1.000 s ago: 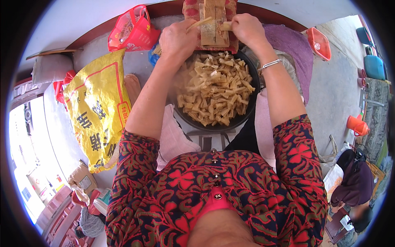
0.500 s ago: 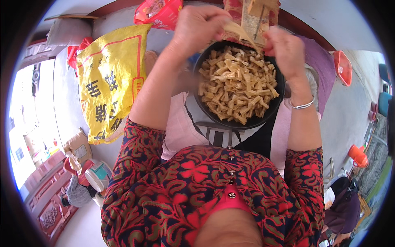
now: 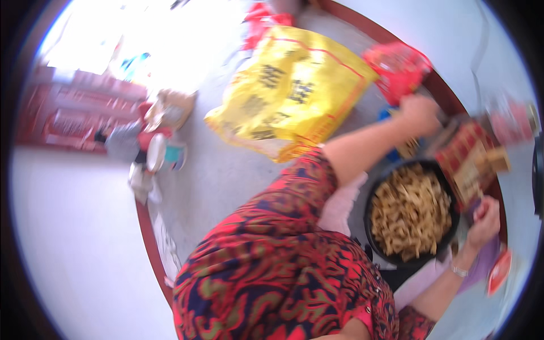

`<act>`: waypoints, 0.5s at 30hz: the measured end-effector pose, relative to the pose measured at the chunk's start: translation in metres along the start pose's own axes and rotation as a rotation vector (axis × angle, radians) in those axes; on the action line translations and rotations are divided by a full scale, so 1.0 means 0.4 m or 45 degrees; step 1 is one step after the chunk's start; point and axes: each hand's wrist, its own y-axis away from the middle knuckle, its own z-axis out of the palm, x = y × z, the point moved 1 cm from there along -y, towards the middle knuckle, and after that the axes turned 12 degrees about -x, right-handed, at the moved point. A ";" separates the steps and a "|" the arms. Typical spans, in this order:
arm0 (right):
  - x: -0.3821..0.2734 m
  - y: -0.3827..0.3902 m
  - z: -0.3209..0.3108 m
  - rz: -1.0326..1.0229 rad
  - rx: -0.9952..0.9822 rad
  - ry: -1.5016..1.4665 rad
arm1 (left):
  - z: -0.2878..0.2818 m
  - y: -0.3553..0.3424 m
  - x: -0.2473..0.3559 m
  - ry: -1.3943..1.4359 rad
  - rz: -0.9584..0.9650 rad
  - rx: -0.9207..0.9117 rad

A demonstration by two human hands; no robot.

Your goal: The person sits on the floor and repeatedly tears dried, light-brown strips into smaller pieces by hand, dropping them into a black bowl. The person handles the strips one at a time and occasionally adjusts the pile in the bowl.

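Note:
A black round pan [image 3: 455, 218] is full of short, pale brown dried strips [image 3: 411, 212]. My left hand [image 3: 420, 116] is beyond the pan, beside a red plastic bag [image 3: 399, 71]; motion smears its fingers, so their grip cannot be made out. To the right of the pan is my right hand [image 3: 484, 224], its fingers curled closed, near the end of a wooden board [image 3: 467, 181]. Whatever the right fingers hold, if anything, is hidden. A blue container [image 3: 391, 152] with pale pieces by it shows partly below my left forearm.
A large yellow sack [image 3: 294, 85] lies on the floor left of my left arm. Beyond the pan stands a red patterned box [image 3: 464, 148], with a clear jar [image 3: 510, 122] close by. An orange-red tray [image 3: 499, 272] lies at right. A white bucket [image 3: 164, 154] stands far left.
The view has swung to the left. My left hand has moved away from above the pan towards the red bag, and the strip between my hands no longer shows.

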 end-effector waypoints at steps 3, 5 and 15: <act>-0.027 0.017 0.029 -0.048 0.019 0.052 | 0.010 0.052 0.042 0.264 0.138 -0.055; -0.020 0.009 0.040 -0.068 -0.033 0.027 | 0.022 0.071 0.046 0.403 0.202 -0.105; 0.022 -0.022 0.031 -0.093 -0.029 -0.044 | -0.110 0.182 0.077 0.196 0.459 -0.282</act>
